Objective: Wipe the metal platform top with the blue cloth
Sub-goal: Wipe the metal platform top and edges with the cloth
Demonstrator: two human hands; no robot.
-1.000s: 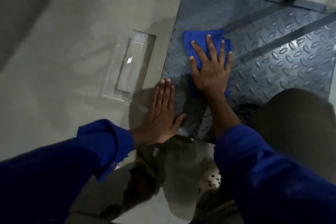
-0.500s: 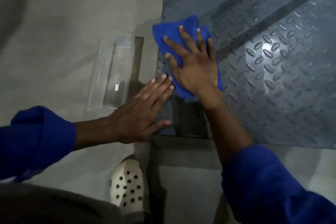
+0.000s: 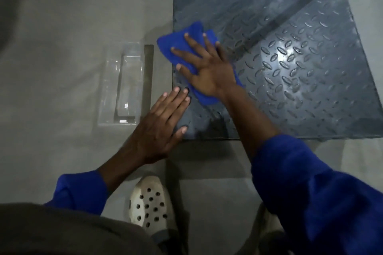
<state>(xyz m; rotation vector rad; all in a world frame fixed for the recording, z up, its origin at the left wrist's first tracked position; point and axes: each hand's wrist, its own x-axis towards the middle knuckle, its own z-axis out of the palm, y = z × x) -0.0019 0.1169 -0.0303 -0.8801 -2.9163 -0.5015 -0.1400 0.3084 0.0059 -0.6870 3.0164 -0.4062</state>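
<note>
Currently: soft, light, folded blue microfibre cloth [image 3: 182,41], best driven flat-palmed; right hand [image 3: 207,68] spread wide pressing it onto grey diamond-tread metal platform [image 3: 300,68]; left hand [image 3: 159,126] flat, fingers straight, bracing corner.

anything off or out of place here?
Nothing damaged or spilled. Only oddity: a clear plastic tray lies on the floor left of the metal platform. The blue cloth overhangs its left edge under the right hand.
</note>
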